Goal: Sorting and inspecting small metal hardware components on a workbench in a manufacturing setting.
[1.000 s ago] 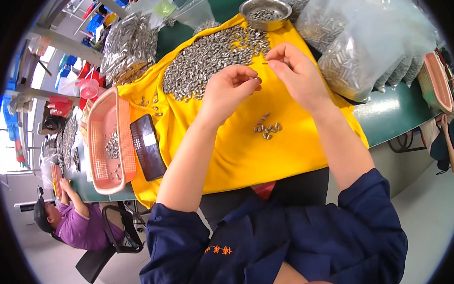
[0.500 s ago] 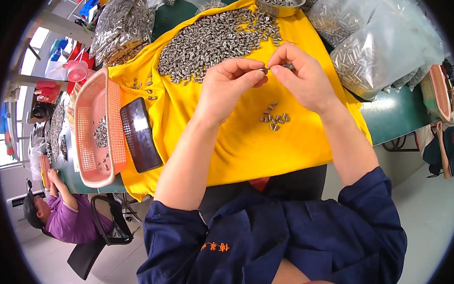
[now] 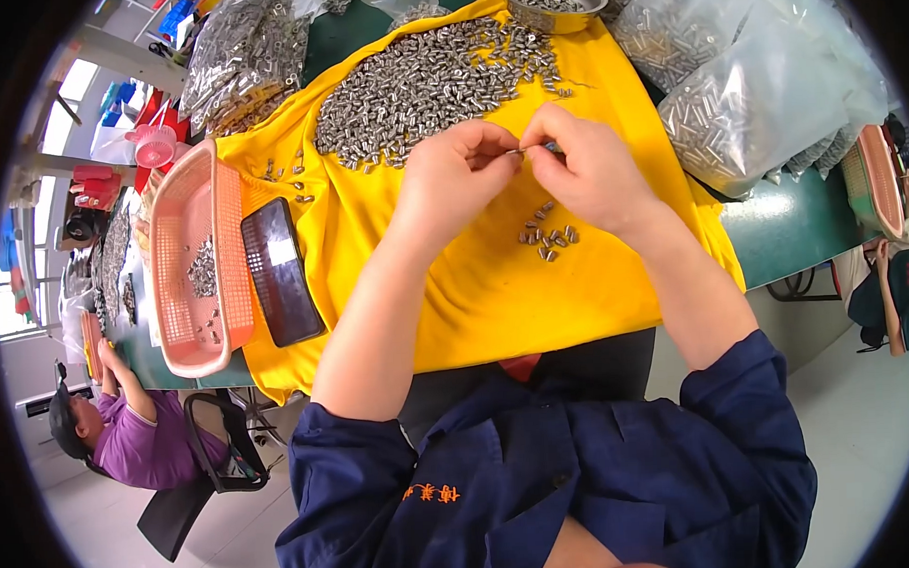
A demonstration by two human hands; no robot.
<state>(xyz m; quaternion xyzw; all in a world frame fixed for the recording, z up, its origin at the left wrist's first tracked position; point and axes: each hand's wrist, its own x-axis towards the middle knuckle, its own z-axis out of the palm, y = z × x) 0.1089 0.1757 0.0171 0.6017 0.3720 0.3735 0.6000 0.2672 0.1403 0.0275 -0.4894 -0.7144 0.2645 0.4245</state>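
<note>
My left hand (image 3: 456, 176) and my right hand (image 3: 588, 174) meet fingertip to fingertip above a yellow cloth (image 3: 476, 313). Both are closed in a pinch, and a sliver of a small metal part (image 3: 516, 152) shows between them. The fingers cover most of it. Another greyish bit shows under my right fingers, too hidden to name. Beyond the hands spreads a large heap of short metal cylinders (image 3: 418, 90). Nearer to me, below my right hand, lies a small loose group of the same cylinders (image 3: 550, 238).
At left stand a pink plastic basket (image 3: 235, 262) holding some metal pieces and a black tray (image 3: 279, 275). A metal bowl (image 3: 566, 22) sits at the far edge. Bags of metal parts (image 3: 729, 124) crowd the right, others (image 3: 242, 66) the far left. A person in purple (image 3: 155, 440) sits at left.
My right hand has come down and slightly left, its fingers curling in more. My left hand has shifted a little left, and both sets of fingertips now cover more of the metal part.
</note>
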